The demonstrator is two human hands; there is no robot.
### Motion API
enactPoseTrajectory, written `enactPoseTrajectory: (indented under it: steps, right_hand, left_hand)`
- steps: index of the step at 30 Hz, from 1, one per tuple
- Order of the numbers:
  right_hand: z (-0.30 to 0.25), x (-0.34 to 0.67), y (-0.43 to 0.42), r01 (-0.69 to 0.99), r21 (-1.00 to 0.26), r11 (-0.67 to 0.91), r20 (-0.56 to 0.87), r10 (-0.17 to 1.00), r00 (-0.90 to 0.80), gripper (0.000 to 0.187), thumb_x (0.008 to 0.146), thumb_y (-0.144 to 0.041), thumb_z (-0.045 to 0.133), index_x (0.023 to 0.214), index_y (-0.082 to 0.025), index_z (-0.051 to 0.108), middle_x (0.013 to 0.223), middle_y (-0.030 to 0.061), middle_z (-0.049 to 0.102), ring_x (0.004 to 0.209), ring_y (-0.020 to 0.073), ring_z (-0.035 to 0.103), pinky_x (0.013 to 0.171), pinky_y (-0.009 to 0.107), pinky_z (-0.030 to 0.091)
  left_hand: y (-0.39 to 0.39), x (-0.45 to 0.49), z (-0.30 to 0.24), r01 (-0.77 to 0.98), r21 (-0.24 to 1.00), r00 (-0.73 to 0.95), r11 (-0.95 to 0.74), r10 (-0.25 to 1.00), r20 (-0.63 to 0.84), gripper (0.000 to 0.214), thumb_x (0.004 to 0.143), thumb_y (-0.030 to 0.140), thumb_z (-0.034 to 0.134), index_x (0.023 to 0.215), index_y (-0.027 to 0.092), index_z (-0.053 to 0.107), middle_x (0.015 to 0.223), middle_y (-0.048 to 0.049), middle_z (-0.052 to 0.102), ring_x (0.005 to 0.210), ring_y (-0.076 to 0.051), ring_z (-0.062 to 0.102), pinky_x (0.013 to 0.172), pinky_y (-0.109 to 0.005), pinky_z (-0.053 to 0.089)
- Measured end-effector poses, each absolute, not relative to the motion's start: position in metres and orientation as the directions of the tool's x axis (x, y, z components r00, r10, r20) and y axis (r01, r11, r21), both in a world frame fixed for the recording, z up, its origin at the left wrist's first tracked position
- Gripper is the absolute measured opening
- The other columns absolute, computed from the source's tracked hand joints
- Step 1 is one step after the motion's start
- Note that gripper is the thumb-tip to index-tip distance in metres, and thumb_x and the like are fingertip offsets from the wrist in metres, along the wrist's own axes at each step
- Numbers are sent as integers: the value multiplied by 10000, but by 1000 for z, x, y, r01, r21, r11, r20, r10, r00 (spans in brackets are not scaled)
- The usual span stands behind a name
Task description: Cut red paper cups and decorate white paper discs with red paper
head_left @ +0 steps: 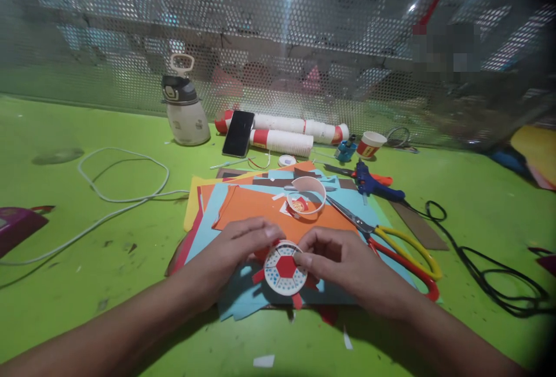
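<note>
No text, brand or number can be read. Yellowish print on the red band of the paper cup (369, 148), right of centre in the upper half of the frame, is too small to decipher. So are the yellow emblem on the red patch (299, 206) near mid-frame and the small marks on the white bottle (186, 125), upper left of centre.

I log remotely: craft workspace, one; green table (313, 345), coloured paper sheets (252, 206), scissors (369, 228), blue glue gun (372, 183), stacked paper cups (284, 141).
</note>
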State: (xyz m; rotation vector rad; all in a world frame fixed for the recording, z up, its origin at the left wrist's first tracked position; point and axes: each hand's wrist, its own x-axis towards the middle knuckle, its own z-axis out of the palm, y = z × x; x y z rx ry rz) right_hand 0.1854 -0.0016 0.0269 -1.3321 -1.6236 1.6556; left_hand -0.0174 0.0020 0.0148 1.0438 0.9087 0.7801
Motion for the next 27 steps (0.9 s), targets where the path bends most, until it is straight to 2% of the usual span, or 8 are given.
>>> enactPoseTrajectory:
  steps: [3,5,15,27]
  right_hand:
    - [26,185,-2,309,-933,-185,-308,852,-422,324,802,-466,680,797,-157,581,724,16,603,657,145,531,606,291,389]
    - [26,184,-2,316,-932,-179,-306,854,-420,328,799,-468,681,802,-156,580,735,22,606,668,150,534,614,297,394]
    - [29,184,-4,301,-933,-197,-317,847,-427,300,800,-426,698,794,-152,578,695,-21,562,639,112,484,585,252,362]
    - [41,188,-8,229,-949,-214,-299,838,-457,362,743,-475,765,801,-162,593,739,-7,587,660,117,491,581,248,367]
  left_hand:
    - [1,-16,15,-20,940,425,342,853,-301,297,808,419,660,712,145,598,649,18,516,610,-104,430,594,-241,330]
    - [1,-15,15,-21,929,412,369,850,-328,304,802,418,667,700,142,591,634,23,506,594,-97,416,579,-236,318]
    - [0,-15,14,-243,799,451,550,793,-409,172,705,236,733,680,135,596,614,6,568,531,-95,483,540,-227,381]
    - [-4,-14,18,-352,769,525,533,793,-309,162,726,233,761,714,142,628,694,-14,591,611,-111,517,597,-225,398]
